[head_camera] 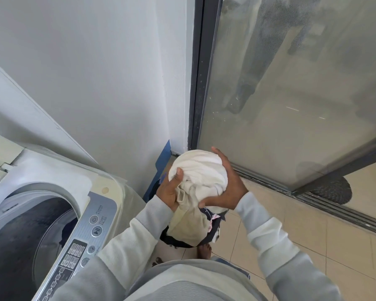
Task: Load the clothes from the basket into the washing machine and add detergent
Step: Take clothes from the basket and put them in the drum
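I hold a bundled white cloth [199, 172] with both hands above the laundry basket. My left hand [170, 192] grips its left side and my right hand [228, 183] cups its right side. A loose end of the cloth hangs down over the dark clothes [213, 227] piled in the basket below. A blue basket edge [161, 168] shows against the wall. The top-load washing machine [104, 205] stands at the lower left with its lid up and its drum [20, 235] open, a dark garment just inside. No detergent is in view.
A white wall corner rises behind the basket. A frosted sliding glass door [291, 94] with a metal floor track [313, 198] runs along the right. A dark round mat [334, 190] lies past the track. Beige floor tiles [313, 235] spread at right; my bare foot [204, 250] stands by the basket.
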